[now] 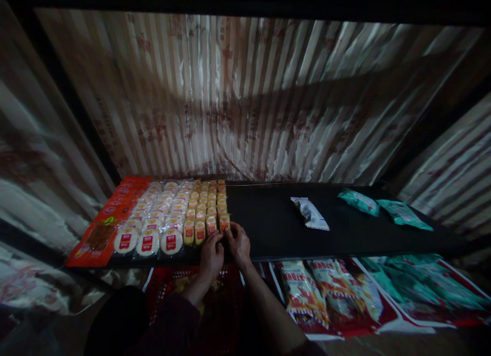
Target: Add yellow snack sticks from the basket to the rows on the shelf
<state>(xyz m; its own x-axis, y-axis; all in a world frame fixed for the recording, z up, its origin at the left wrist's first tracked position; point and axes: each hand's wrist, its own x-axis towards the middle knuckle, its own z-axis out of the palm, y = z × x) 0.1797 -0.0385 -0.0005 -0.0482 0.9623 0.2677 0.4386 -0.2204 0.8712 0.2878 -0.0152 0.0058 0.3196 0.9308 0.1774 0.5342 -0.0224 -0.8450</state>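
Head view, both hands pinching a yellow packet between fingertips, red label too blurred to read.

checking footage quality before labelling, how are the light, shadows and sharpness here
Head view: dim overall, darkest along the top edge; streaky glare and a broad curved shadow on the ribbed backing. Same view: fine print on the yellow packs too soft to read; left hand and right hand dim but outlined.
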